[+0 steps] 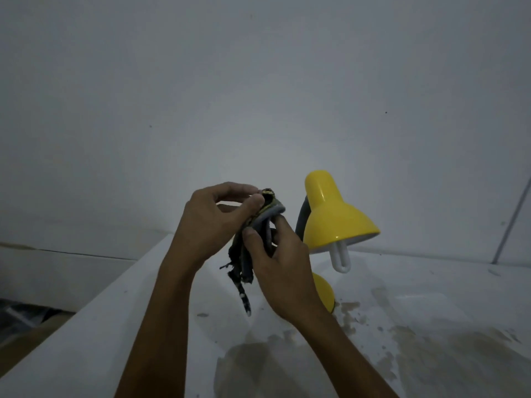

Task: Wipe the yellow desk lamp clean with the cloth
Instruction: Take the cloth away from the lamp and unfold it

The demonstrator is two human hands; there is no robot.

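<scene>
Beside yellow lamp [336, 216], cloth [253, 242] in both hands' grip

I log: desk lamp [336, 222], glossy smooth yellow shade, matt grey neck [301, 222]; bulb [340, 258], smooth white; cloth [244, 262], dark fabric, frayed edges; table [431, 326], white coating, worn, blotchy; wall [258, 81], matt white.

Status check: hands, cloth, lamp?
Left hand and right hand both grip the bunched cloth, off the table. Yellow lamp upright, cloth not on it. Nothing seen between.
</scene>
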